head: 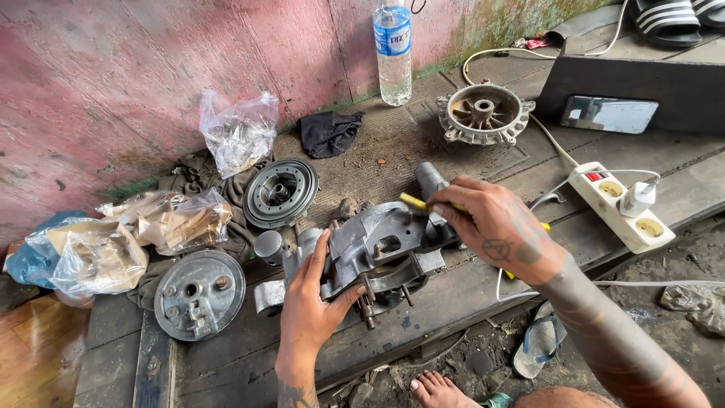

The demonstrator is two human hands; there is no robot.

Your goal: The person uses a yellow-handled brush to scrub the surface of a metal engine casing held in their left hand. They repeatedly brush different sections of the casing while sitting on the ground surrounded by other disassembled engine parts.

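Beside crumpled plastic bags (136, 227) of parts, left hand (313, 298) grips engine casing (377, 249); right hand (491, 223) pinches yellow-handled tool (415, 202).

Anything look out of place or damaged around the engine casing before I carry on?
Nothing looks broken. The left hand steadies the grey engine casing while the right hand holds a yellow-handled tool on it. One oddity: the white power strip lies right beside the work, its cable running under the right arm.
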